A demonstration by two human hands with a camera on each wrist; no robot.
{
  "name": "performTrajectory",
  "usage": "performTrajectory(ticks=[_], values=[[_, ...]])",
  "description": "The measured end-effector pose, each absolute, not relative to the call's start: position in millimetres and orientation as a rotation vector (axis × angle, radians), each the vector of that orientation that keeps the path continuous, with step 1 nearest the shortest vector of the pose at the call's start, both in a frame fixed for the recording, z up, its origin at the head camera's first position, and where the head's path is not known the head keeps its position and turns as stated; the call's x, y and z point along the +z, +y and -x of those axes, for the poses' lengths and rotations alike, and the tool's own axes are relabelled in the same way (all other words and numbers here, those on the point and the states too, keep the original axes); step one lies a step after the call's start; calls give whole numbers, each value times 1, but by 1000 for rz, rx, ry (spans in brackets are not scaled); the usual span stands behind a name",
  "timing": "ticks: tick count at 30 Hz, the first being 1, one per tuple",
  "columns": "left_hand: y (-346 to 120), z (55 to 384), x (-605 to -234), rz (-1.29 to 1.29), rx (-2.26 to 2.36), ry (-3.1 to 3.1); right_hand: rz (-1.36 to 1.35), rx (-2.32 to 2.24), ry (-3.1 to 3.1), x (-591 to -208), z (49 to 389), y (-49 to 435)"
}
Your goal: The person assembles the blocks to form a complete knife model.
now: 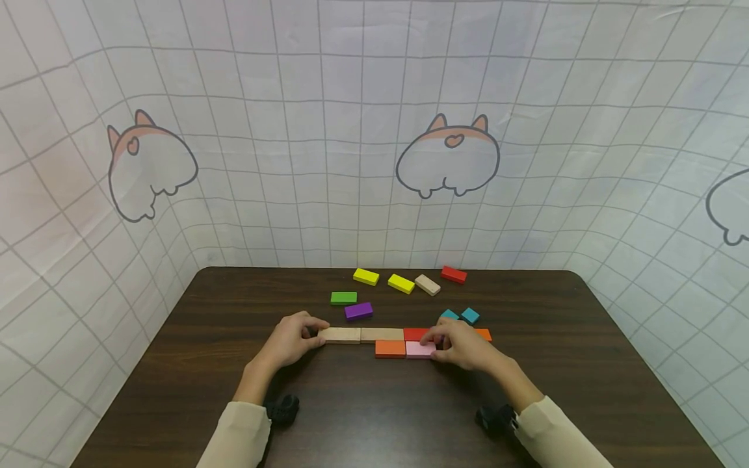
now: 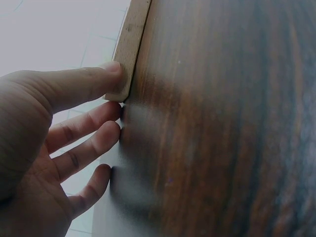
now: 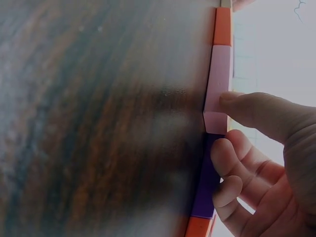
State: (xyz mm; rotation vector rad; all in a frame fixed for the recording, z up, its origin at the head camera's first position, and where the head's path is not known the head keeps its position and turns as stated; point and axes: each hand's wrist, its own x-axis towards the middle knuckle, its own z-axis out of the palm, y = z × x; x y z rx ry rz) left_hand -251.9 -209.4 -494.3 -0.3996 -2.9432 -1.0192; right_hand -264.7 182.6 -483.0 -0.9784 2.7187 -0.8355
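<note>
At the left end of a row of flat blocks, my left hand (image 1: 292, 338) pinches a plain wooden block (image 1: 342, 335) between thumb and fingers. In the left wrist view the thumb presses on that block's side. A second wooden block (image 1: 382, 335) and a red block (image 1: 414, 334) continue the row. Against its near side lie an orange block (image 1: 390, 349) and a pink block (image 1: 419, 351), end to end. My right hand (image 1: 466, 344) pinches the pink block by its right end. A purple block (image 3: 205, 182) of the row is mostly hidden behind this hand in the head view.
Behind the row lie loose blocks: a green (image 1: 343, 298), a purple (image 1: 359, 311), two yellow (image 1: 366, 277), a wooden (image 1: 428, 285), a red (image 1: 454, 274) and two small blue ones (image 1: 470, 316). Another orange block (image 1: 483, 335) ends the row at right. A patterned cloth backs the dark table (image 1: 374, 416).
</note>
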Motion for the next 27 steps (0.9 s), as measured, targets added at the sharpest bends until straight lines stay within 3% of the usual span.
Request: performTrajectory(ticks=[27], values=[[-211,253,-496,430,-1036,-2939,1025,-780,2737,-481,267,180]])
